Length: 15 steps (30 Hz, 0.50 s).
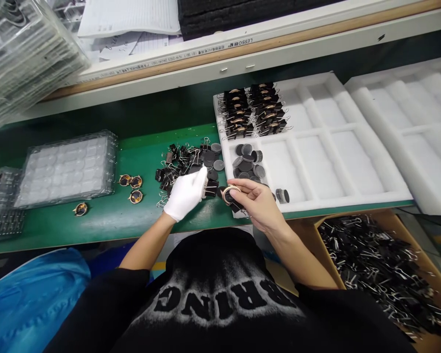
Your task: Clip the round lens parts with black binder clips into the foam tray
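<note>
Though beside left hand (184, 195), loose clips (196, 157)

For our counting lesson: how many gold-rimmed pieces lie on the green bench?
4: one beside another, a third just in front, a fourth farther left, near the clear trays. Clips may hide more.

Wkshop: bench (106, 220) w/ parts trays (351, 166)
</note>
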Available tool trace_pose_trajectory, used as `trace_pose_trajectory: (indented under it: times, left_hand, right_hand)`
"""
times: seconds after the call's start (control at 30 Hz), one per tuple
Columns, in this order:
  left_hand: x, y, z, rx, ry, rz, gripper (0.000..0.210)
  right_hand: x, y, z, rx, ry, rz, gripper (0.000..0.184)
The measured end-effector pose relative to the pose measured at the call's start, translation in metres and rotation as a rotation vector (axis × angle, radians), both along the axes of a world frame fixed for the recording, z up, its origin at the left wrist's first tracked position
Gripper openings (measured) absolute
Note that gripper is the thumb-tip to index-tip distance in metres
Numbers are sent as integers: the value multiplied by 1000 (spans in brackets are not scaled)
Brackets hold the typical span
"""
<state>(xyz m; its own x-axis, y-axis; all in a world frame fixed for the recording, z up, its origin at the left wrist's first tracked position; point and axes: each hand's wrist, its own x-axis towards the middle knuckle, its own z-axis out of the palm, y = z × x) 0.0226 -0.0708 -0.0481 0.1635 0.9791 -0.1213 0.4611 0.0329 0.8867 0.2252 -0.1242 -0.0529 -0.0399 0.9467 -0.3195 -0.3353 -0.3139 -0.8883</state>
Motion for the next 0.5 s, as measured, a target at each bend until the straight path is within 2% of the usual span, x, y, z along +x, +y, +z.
trace_pose_trajectory:
  times: [0.23,0.37,0.5]
  left_hand:
    - [-3,-18,0,126,68,33,48]
    - [-5,-25,-6,171,74,51,43]
    - [-7,-36,-14,218,78,62,49]
  right_hand:
    - [-17,-5,-9,37,-23,25,43]
    - [-29,-13,-19,90,-77,62,36]
    - [-40,-24,-27,147,-124,109,31]
